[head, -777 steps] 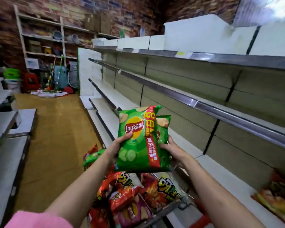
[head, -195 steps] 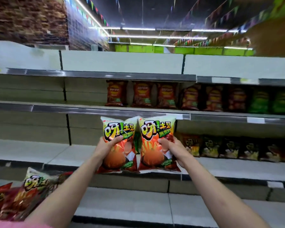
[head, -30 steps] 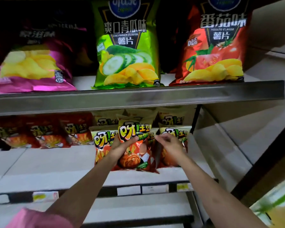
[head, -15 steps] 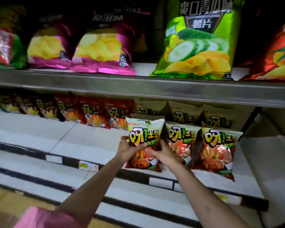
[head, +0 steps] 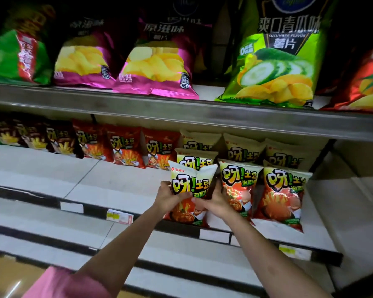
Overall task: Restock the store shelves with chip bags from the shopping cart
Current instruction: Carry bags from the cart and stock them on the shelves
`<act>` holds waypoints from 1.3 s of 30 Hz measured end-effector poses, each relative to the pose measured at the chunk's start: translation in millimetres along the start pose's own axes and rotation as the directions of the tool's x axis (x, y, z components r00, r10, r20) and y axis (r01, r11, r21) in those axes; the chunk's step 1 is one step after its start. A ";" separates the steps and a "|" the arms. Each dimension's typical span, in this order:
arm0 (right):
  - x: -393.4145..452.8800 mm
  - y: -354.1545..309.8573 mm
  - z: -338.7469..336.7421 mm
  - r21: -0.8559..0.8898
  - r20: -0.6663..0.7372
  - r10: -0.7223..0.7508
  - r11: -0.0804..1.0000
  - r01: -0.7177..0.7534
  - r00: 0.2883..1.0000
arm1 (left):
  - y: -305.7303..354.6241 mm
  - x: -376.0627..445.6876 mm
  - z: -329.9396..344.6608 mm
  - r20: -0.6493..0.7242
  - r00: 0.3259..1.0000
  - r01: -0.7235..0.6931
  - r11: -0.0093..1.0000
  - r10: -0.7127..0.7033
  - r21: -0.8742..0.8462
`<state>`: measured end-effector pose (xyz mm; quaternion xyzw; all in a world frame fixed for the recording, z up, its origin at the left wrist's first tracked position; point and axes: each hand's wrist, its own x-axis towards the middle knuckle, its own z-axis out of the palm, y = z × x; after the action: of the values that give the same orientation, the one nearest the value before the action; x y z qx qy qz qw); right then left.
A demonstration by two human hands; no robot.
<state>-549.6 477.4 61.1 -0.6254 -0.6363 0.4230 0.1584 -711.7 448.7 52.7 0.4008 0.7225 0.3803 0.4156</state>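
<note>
Viewpoint: a head-worn camera looks forward and down along two bare forearms, with a pink sleeve (head: 58, 284) at the lower left corner.
Left hand: the left hand (head: 167, 197) grips the left edge of a chip bag, thumb across its front and fingers curled behind.
Right hand: the right hand (head: 213, 201) grips the same bag from its right side, fingers wrapped around the lower half.
Bag in hand: the held chip bag (head: 191, 186) is cream at the top and orange-red below; it stands upright at the front edge of the middle shelf (head: 116, 181), seemingly touching or just above the shelf board.
Neighbours: just to its right stand two matching front bags (head: 282, 196), with more of the same kind in rows behind.
Further left on the shelf: a back row of red bags (head: 125, 149) and then darker bags runs leftwards, leaving bare shelf in front of them.
Upper shelf: large magenta bags (head: 155, 67), a green cucumber bag (head: 276, 67), and a red bag at the right edge already stand there.
Lower shelves: the pale shelves below hold nothing in view.
Cart: out of view, so the remaining stock cannot be counted.
Progress: judged partway; many bags are placed, this one is being set in, and much open shelf remains.
</note>
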 end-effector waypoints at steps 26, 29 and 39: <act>-132.8 -313.5 277.1 -0.061 0.030 -0.639 0.766 0.640 0.769 | -116.4 -129.3 -431.0 -0.585 0.809 -0.214 0.951 0.045 -0.222; -158.5 -355.0 337.3 -0.006 0.140 -0.697 0.710 0.704 0.703 | -153.7 -164.2 -495.2 -0.700 0.711 -0.198 0.937 -0.063 -0.286; -239.6 -454.1 525.5 0.106 0.450 -0.771 0.548 0.830 0.451 | -267.4 -279.1 -634.2 -0.870 0.371 -0.136 0.907 -0.326 -0.398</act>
<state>-1193.9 139.5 162.8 -0.1445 -0.8987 0.3870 0.1474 -1263.2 -42.5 130.9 -0.0197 0.7560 0.6533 0.0357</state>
